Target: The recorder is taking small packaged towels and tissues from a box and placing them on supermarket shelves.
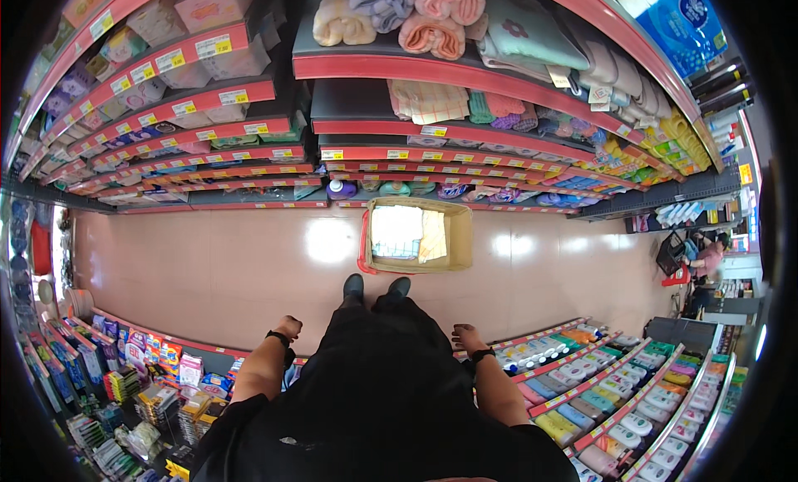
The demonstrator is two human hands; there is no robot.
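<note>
My left hand (288, 327) hangs at my side, holding nothing, its fingers loosely bent. On the other side my right hand (467, 336) hangs empty too, fingers slightly apart. Both wrists carry a dark band. Beyond my shoes, on the floor, stands an open cardboard box (460, 239), with a red edge (363, 243) showing along its left and near sides. Inside it lie a folded white cloth with blue checks (396, 231) and a folded yellowish cloth (433, 235). Neither hand touches the box.
A tall shelf (374, 67) in front bears rolled towels (447, 2) and folded cloths (428, 100). Packaged goods fill the left shelf (179, 60). Behind me are racks of packets (170, 355) and bottles (573, 371). At the far right, a person (709, 258) is near a dark bag (670, 253).
</note>
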